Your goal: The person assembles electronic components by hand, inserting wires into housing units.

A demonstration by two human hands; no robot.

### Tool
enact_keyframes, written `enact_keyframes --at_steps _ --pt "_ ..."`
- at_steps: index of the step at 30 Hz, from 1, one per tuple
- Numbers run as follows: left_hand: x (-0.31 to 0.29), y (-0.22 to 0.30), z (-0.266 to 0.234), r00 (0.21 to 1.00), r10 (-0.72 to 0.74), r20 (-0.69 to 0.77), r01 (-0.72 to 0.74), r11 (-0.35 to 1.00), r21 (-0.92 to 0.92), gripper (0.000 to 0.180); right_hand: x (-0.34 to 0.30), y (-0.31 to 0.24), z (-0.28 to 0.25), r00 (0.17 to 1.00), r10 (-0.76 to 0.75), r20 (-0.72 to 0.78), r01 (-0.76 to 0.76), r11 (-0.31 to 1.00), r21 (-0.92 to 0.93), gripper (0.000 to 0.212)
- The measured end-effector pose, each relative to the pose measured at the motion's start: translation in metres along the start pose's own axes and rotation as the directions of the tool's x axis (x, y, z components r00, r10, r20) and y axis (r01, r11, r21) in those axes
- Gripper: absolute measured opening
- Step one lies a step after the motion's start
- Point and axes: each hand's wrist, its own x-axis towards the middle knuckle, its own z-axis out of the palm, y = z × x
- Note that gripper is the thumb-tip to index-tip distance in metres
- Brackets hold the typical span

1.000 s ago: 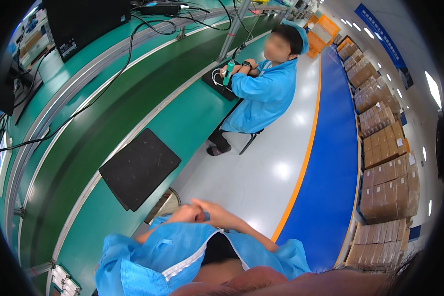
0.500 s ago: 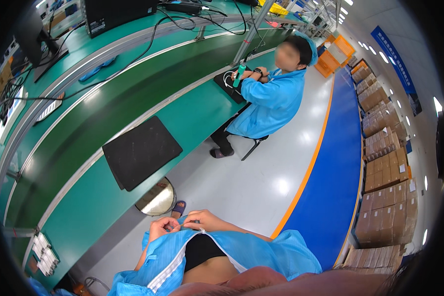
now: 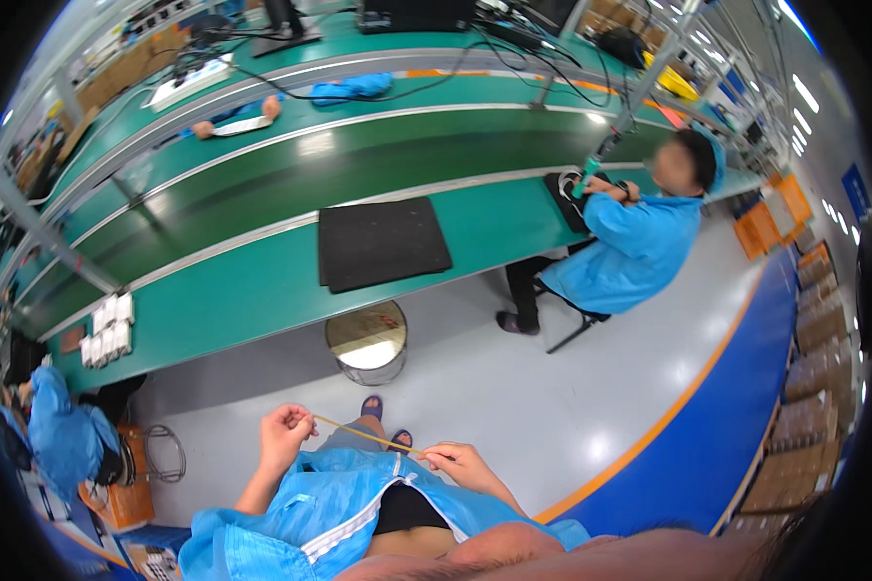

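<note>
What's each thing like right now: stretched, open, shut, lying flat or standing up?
Left hand: pinched shut on the yellow band.
Right hand: also pinched shut on it.
Yellow band: pulled out straight between both hands.
Blue jacket: open in front over a black top.
Black matting: lying flat on the green bench.
Round stool: standing upright.
Co-worker: sitting.

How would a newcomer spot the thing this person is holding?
Below the long green workbench, find the open blue jacket. In front of it, a thin yellow band runs straight from left hand to right hand. Its yellow colour sets it apart from the dark sandals nearby.
</note>
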Motion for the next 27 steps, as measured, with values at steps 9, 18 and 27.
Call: enact_keyframes --at_steps 9,18,27 --pt "-0.011 0.016 -0.024 0.989 0.133 0.056 -0.134 0.991 0.011 0.006 -0.011 0.006 0.042 0.961 0.046 -0.271 -0.005 0.989 0.149 0.017" --pt "-0.027 -0.033 -0.185 0.964 0.112 -0.243 -0.139 0.985 -0.1 0.007 0.074 -0.058 0.152 0.993 -0.089 -0.079 0.091 0.996 0.02 0.021" --pt "0.028 -0.062 -0.26 0.986 0.084 -0.144 -0.095 0.993 -0.072 0.004 0.091 -0.062 0.217 0.979 -0.166 0.116 0.173 0.984 -0.052 0.017"
